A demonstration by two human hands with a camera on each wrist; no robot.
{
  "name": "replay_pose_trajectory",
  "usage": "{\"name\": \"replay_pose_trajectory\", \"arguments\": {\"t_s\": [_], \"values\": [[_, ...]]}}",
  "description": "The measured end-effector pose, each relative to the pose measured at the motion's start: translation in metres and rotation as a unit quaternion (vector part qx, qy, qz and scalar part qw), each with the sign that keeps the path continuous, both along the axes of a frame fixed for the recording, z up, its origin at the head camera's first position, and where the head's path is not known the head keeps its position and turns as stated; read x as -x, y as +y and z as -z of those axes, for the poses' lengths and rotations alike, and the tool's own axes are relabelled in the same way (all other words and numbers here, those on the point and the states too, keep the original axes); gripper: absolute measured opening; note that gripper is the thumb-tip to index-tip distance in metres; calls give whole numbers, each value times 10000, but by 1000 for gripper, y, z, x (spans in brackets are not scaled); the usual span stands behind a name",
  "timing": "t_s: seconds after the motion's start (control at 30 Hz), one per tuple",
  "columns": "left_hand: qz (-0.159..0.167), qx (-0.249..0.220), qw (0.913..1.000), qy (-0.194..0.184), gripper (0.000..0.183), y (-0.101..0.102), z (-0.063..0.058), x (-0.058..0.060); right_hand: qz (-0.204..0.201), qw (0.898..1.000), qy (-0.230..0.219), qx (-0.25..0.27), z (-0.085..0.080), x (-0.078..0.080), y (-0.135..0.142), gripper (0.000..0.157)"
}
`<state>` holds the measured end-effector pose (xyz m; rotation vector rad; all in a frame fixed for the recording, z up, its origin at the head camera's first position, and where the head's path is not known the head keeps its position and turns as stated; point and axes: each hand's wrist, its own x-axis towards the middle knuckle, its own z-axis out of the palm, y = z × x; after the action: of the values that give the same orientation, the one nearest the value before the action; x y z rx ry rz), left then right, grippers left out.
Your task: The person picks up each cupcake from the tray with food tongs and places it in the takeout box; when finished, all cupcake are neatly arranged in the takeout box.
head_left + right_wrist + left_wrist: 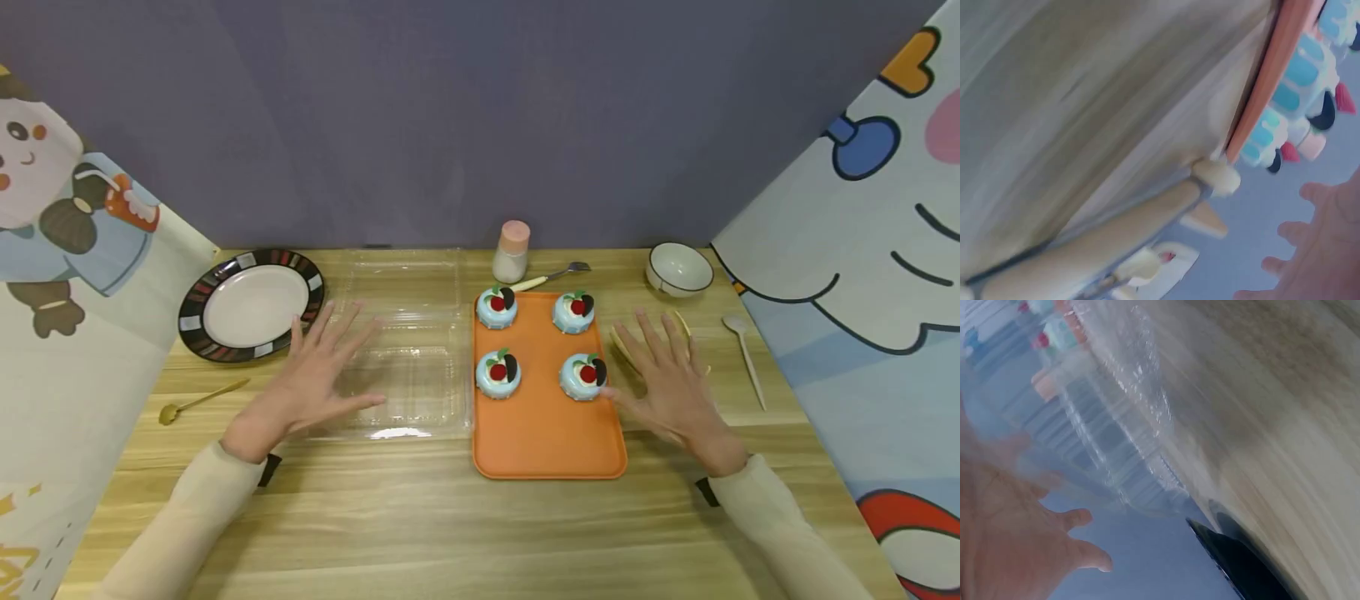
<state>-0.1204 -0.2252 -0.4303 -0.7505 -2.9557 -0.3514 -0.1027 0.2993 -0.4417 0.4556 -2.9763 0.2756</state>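
pale wood-grain tabletop (450,525) spreads before a grey-purple wall (465,125), with cartoon-printed panels at both sides. a person's left hand (307,379), in a cream sleeve, hovers with its fingers spread wide and palm down, holding nothing. just right of it, partly under its fingers in the head view, lies a clear plastic hinged box (405,383), its lid folded back away from the person; whether they touch, i cannot tell.

farther right of that hand, and just left of the right hand (671,392), sits an orange rectangular tray (547,442) bearing four round light-blue cakes (498,375) topped with cream, a red berry, green leaves and a dark cookie piece. the right hand is also spread and empty, its thumb near the closest cake. a long pale-yellow object (1104,250), partly hidden, lies below it.

ahead and left of the left hand is a white plate with a black patterned rim (255,308); nearer, a gold spoon (197,404). ahead, between both hands, stand a pink-capped white bottle (512,254) and, lying beside it, a cream-handled fork (551,277). beyond the right hand is a white dark-rimmed bowl (678,268); to its right, a white spoon (746,358).
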Motion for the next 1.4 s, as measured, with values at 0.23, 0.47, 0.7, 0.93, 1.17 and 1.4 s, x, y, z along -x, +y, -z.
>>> {"name": "replay_pose_trajectory", "arguments": {"t_s": [0.23, 0.47, 0.7, 0.93, 1.17, 1.4], "values": [[-531, -961, 9938, -157, 82, -17, -10, -5, 451, 9985, -17, 309, -4, -7, 30, 85], [-971, -1796, 9787, -222, 65, -27, -12, -15, 1072, 9930, -248, 426, -2, -19, 53, 100], [-1276, -2174, 9643, -809, 54, -33, -12, -25, 1341, 9891, -557, 258, 6, -23, 60, 115], [-1419, -2493, 9456, -1534, 54, -37, -12, -26, 1494, 9848, -817, 355, 11, -19, 65, 115], [-1399, -2881, 9300, -1803, 53, -39, -8, -27, 1713, 9767, -1201, 468, 9, -14, 67, 113], [-1331, -2983, 9292, -1731, 53, -39, -7, -28, 1608, 9806, -1026, 446, 9, -15, 66, 105]]}}
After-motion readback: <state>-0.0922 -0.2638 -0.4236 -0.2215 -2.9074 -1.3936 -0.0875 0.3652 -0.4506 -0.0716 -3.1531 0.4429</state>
